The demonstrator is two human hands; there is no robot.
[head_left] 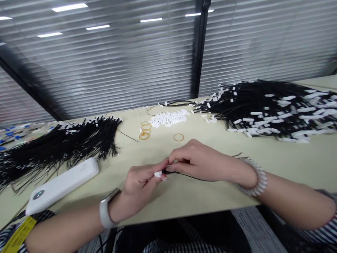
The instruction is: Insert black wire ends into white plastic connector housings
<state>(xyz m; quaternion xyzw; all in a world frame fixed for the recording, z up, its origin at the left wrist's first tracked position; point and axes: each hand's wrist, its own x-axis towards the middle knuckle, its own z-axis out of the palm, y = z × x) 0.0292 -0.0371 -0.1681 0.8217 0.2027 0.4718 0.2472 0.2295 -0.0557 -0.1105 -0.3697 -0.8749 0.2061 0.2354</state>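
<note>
My left hand (143,182) is closed, pinching a small white connector (158,174) between thumb and fingers. My right hand (192,160) is closed too, its thumb and forefinger gripping a thin black wire (196,177) right beside the connector. The wire's near end meets the connector; its other end trails to the right under my right wrist. My fingertips almost touch, so the exact joint between wire and connector is partly hidden. Beyond my hands is a heap of loose white connectors (168,118). A single yellow rubber band (178,137) lies just past my right hand.
Bundles of black wires (89,137) lie at the left, near a white power bank (63,184). At the right spreads a large pile of black wires with white connectors (263,105). Several rubber bands (144,135) rest mid-table (147,153). Blinds (118,70) stand behind.
</note>
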